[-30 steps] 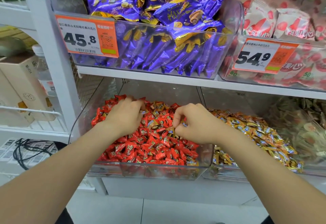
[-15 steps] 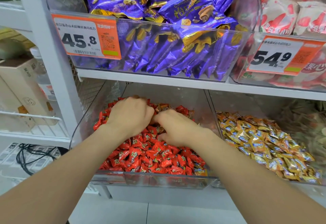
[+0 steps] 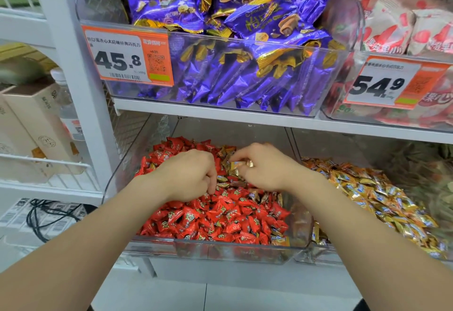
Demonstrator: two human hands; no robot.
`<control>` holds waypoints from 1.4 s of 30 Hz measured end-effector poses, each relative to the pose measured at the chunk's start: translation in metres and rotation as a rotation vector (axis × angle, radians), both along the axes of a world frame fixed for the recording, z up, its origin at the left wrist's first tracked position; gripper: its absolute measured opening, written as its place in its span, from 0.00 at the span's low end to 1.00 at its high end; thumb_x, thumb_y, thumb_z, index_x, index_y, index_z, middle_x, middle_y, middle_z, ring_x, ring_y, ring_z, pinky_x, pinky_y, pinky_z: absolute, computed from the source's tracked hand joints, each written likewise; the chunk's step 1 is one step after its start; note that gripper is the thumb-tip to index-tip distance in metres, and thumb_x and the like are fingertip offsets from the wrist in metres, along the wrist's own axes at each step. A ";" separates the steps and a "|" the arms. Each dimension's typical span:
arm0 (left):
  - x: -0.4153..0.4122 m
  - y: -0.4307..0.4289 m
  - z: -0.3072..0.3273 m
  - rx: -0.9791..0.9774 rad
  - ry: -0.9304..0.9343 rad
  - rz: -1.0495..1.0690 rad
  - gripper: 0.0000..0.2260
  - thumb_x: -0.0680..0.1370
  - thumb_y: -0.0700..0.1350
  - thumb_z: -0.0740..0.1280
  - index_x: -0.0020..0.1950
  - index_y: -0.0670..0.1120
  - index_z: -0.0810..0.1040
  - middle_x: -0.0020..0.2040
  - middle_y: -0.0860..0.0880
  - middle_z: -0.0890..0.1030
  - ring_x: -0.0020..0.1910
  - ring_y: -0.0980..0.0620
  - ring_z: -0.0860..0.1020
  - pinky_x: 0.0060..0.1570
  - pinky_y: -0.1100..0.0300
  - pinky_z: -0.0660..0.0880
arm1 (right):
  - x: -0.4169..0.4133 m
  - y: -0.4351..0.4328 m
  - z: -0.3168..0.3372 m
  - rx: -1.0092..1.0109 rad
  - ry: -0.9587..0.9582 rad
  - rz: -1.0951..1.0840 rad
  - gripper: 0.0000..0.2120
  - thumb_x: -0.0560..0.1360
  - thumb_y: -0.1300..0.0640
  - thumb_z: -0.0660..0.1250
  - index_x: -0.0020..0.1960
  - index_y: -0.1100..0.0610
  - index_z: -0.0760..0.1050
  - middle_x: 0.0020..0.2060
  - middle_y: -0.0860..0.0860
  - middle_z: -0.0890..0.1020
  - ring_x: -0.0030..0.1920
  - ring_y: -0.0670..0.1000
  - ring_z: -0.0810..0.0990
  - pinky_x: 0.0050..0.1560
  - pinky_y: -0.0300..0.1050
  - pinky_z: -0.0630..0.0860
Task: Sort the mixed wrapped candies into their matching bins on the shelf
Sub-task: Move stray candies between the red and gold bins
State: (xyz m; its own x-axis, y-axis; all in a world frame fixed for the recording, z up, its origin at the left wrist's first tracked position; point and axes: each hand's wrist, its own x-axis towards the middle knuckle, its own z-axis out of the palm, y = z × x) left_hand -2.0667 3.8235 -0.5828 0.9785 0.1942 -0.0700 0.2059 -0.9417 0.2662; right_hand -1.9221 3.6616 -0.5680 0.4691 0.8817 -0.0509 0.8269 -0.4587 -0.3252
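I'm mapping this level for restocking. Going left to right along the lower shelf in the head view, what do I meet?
Beige boxes → white shelf post → left hand on the red candies → right hand pinching a gold candy → pile of gold candies → blurred bin at far right.

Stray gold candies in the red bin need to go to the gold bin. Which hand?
Right. The right hand pinches a gold-wrapped candy and sits nearest the gold candy bin; the left hand is on the far side, over the red candies.
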 end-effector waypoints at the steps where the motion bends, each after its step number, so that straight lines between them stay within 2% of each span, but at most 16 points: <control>1: -0.001 0.000 0.001 0.007 0.020 0.012 0.17 0.72 0.39 0.61 0.42 0.56 0.86 0.44 0.60 0.81 0.44 0.57 0.80 0.51 0.51 0.80 | 0.001 -0.004 0.003 0.011 0.010 -0.025 0.14 0.79 0.52 0.60 0.55 0.51 0.85 0.41 0.51 0.86 0.45 0.53 0.84 0.55 0.46 0.81; 4: -0.003 0.001 0.000 0.009 0.051 0.050 0.15 0.75 0.41 0.59 0.50 0.58 0.80 0.40 0.58 0.82 0.42 0.56 0.80 0.48 0.50 0.81 | 0.001 -0.011 0.005 0.046 -0.010 -0.050 0.22 0.78 0.46 0.54 0.42 0.59 0.80 0.33 0.55 0.82 0.38 0.56 0.81 0.46 0.53 0.81; 8: -0.001 0.001 -0.005 0.064 0.045 0.077 0.14 0.79 0.43 0.59 0.62 0.57 0.72 0.47 0.51 0.81 0.45 0.46 0.82 0.48 0.44 0.82 | -0.002 -0.008 0.000 0.064 -0.021 -0.025 0.25 0.85 0.41 0.61 0.35 0.56 0.75 0.24 0.48 0.75 0.27 0.44 0.74 0.37 0.47 0.73; 10: 0.001 -0.001 -0.005 0.115 0.056 0.087 0.11 0.82 0.45 0.66 0.63 0.53 0.73 0.48 0.50 0.80 0.47 0.44 0.82 0.48 0.44 0.81 | -0.002 -0.005 -0.006 0.043 -0.008 0.022 0.18 0.86 0.49 0.62 0.40 0.51 0.81 0.32 0.48 0.82 0.33 0.43 0.78 0.45 0.45 0.77; 11: 0.003 -0.002 -0.005 0.137 0.065 0.093 0.10 0.82 0.48 0.69 0.62 0.51 0.75 0.49 0.49 0.80 0.49 0.44 0.81 0.49 0.46 0.81 | -0.003 -0.003 -0.009 0.013 -0.010 0.031 0.13 0.85 0.54 0.62 0.49 0.51 0.84 0.41 0.50 0.86 0.40 0.47 0.81 0.52 0.46 0.79; 13: 0.003 -0.004 -0.004 0.212 0.057 0.125 0.09 0.82 0.54 0.69 0.58 0.51 0.78 0.50 0.48 0.81 0.50 0.43 0.81 0.47 0.49 0.79 | -0.006 0.000 -0.012 -0.062 -0.015 0.020 0.17 0.84 0.60 0.60 0.66 0.49 0.82 0.60 0.53 0.84 0.57 0.54 0.82 0.61 0.50 0.79; 15: 0.003 -0.004 -0.002 0.330 0.012 0.160 0.10 0.81 0.57 0.68 0.58 0.53 0.77 0.53 0.48 0.81 0.52 0.42 0.82 0.45 0.50 0.77 | -0.008 0.005 -0.011 -0.095 -0.041 0.016 0.17 0.83 0.58 0.60 0.65 0.45 0.82 0.64 0.50 0.83 0.64 0.57 0.80 0.61 0.53 0.79; 18: 0.001 -0.003 0.000 0.373 0.036 0.170 0.12 0.79 0.57 0.71 0.60 0.56 0.79 0.56 0.48 0.81 0.54 0.42 0.82 0.45 0.52 0.74 | -0.013 0.013 -0.011 -0.100 -0.094 0.038 0.10 0.80 0.44 0.67 0.58 0.44 0.83 0.54 0.46 0.84 0.59 0.54 0.81 0.51 0.50 0.76; 24: 0.000 0.002 -0.003 0.244 -0.047 0.159 0.08 0.80 0.55 0.68 0.44 0.54 0.76 0.43 0.54 0.79 0.47 0.47 0.80 0.39 0.55 0.72 | -0.022 0.028 -0.020 -0.223 -0.182 0.109 0.17 0.73 0.46 0.72 0.61 0.47 0.80 0.43 0.47 0.82 0.49 0.55 0.80 0.43 0.48 0.76; 27: -0.004 0.008 -0.005 0.141 -0.027 0.133 0.03 0.79 0.48 0.64 0.46 0.52 0.74 0.42 0.52 0.78 0.44 0.46 0.79 0.39 0.50 0.77 | -0.019 0.035 -0.025 -0.242 -0.322 0.161 0.20 0.76 0.44 0.74 0.66 0.47 0.78 0.54 0.49 0.82 0.58 0.56 0.80 0.46 0.50 0.73; 29: -0.006 0.010 -0.006 0.131 -0.019 0.113 0.02 0.80 0.48 0.66 0.51 0.52 0.74 0.46 0.51 0.79 0.45 0.45 0.80 0.43 0.48 0.79 | -0.017 0.037 -0.030 -0.218 -0.343 0.140 0.16 0.77 0.44 0.73 0.60 0.50 0.79 0.54 0.51 0.80 0.59 0.58 0.80 0.46 0.49 0.70; 32: -0.007 0.005 -0.007 0.200 -0.039 0.087 0.10 0.81 0.54 0.68 0.62 0.58 0.76 0.56 0.53 0.80 0.55 0.46 0.80 0.44 0.53 0.75 | -0.011 0.036 -0.034 -0.207 -0.301 0.110 0.13 0.80 0.45 0.70 0.53 0.55 0.76 0.49 0.52 0.77 0.55 0.59 0.80 0.44 0.50 0.72; 35: -0.004 0.000 -0.008 0.274 -0.054 0.099 0.06 0.80 0.55 0.70 0.56 0.58 0.82 0.57 0.53 0.80 0.55 0.47 0.81 0.44 0.54 0.74 | -0.005 0.030 -0.024 -0.165 -0.181 0.100 0.14 0.81 0.45 0.69 0.49 0.56 0.73 0.48 0.53 0.75 0.53 0.60 0.80 0.50 0.52 0.77; 37: -0.003 -0.002 -0.008 0.297 -0.075 0.115 0.04 0.80 0.54 0.70 0.51 0.56 0.82 0.54 0.53 0.78 0.52 0.46 0.81 0.43 0.54 0.73 | -0.003 0.022 -0.014 -0.102 -0.121 0.087 0.14 0.82 0.45 0.69 0.49 0.55 0.72 0.47 0.53 0.73 0.52 0.59 0.79 0.50 0.49 0.73; 40: 0.000 0.002 -0.007 0.149 -0.165 0.133 0.06 0.83 0.52 0.66 0.51 0.50 0.76 0.51 0.48 0.77 0.48 0.42 0.81 0.45 0.48 0.78 | -0.005 0.003 0.002 -0.023 -0.082 0.068 0.15 0.79 0.44 0.72 0.53 0.56 0.79 0.43 0.50 0.79 0.49 0.54 0.80 0.47 0.47 0.73; 42: 0.000 0.003 -0.006 -0.018 -0.252 0.110 0.07 0.85 0.49 0.61 0.52 0.47 0.69 0.48 0.45 0.78 0.45 0.41 0.80 0.46 0.42 0.78 | -0.006 -0.009 0.011 -0.002 -0.044 0.054 0.13 0.75 0.44 0.76 0.50 0.53 0.83 0.36 0.45 0.80 0.39 0.44 0.79 0.40 0.39 0.71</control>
